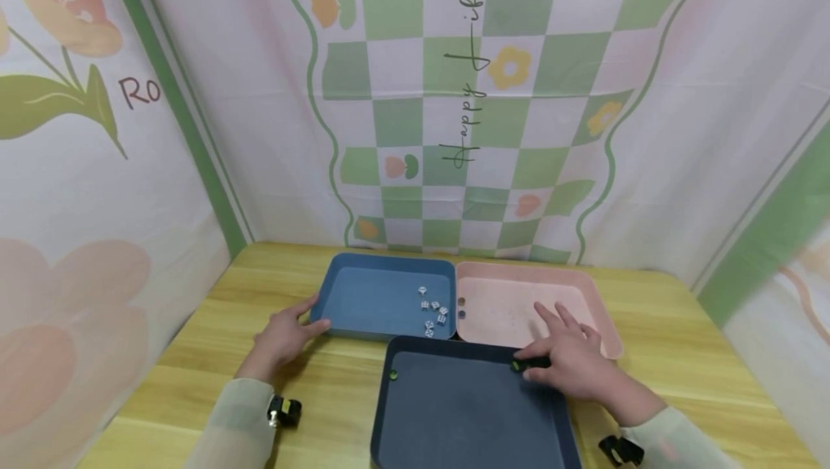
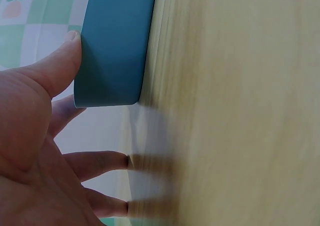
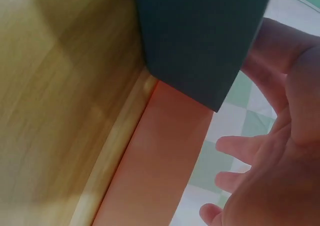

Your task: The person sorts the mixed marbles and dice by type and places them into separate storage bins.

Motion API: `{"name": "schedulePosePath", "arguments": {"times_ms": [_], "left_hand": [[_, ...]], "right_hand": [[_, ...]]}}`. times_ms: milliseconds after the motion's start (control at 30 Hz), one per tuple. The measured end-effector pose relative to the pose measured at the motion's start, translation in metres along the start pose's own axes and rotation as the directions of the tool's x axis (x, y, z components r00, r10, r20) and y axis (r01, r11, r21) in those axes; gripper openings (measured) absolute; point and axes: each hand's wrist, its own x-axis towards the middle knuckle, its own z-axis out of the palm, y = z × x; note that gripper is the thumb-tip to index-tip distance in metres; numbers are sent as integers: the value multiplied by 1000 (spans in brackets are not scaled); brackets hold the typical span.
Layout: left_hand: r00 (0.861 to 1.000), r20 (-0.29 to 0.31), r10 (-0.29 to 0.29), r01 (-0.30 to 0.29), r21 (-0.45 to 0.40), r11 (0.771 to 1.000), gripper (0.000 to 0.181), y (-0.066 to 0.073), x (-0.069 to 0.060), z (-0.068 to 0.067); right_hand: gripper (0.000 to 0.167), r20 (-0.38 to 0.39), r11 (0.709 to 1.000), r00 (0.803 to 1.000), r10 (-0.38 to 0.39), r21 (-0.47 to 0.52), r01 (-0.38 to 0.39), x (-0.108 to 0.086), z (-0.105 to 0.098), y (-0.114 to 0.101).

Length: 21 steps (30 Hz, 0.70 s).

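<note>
My left hand (image 1: 285, 336) is at the near left corner of the blue tray (image 1: 369, 296); the thumb rests on its rim, the other fingers fairly straight. Several white dice (image 1: 435, 305) lie in that tray's right part. Reaching into the back right corner of the dark grey tray (image 1: 467, 411), my right hand (image 1: 570, 361) pinches a small round green piece (image 1: 515, 366) between thumb and index finger, other fingers spread. The right wrist view hides those fingertips behind the dark tray wall (image 3: 195, 41). A similar green disc (image 1: 393, 375) lies at the dark tray's left side.
A pink tray (image 1: 506, 303) stands against the blue one's right side, with two small round pieces (image 1: 461, 307), brownish and bluish, by its left wall. All three trays sit on a wooden table (image 1: 674, 332). Printed cloth (image 1: 454, 94) hangs behind it.
</note>
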Motion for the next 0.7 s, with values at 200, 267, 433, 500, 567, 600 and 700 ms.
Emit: {"name": "schedulePosePath", "arguments": {"times_ms": [200, 267, 433, 500, 567, 600, 700], "left_hand": [[1000, -1, -4, 4, -3, 1000, 72, 0, 0, 0], [1000, 1, -4, 4, -4, 1000, 72, 0, 0, 0], [1000, 4, -1, 1, -3, 1000, 72, 0, -1, 0], [1000, 3, 0, 0, -2, 1000, 73, -1, -1, 0], [1000, 1, 0, 0, 0, 1000, 72, 0, -1, 0], [1000, 0, 1, -1, 1, 1000, 72, 0, -1, 0], [1000, -1, 3, -3, 3, 1000, 72, 1, -1, -1]], "right_hand": [[17, 54, 1000, 998, 18, 13, -19, 0, 1, 0], [16, 65, 1000, 998, 9, 23, -11, 0, 1, 0], [15, 73, 999, 997, -4, 37, 1, 0, 3, -1], [15, 75, 999, 997, -3, 35, 1, 1, 3, -1], [16, 82, 1000, 997, -2, 28, 0, 1, 4, 0], [17, 86, 1000, 996, -4, 27, 2, 1, 4, 0], [18, 91, 1000, 996, -6, 28, 4, 1, 6, 0]]}}
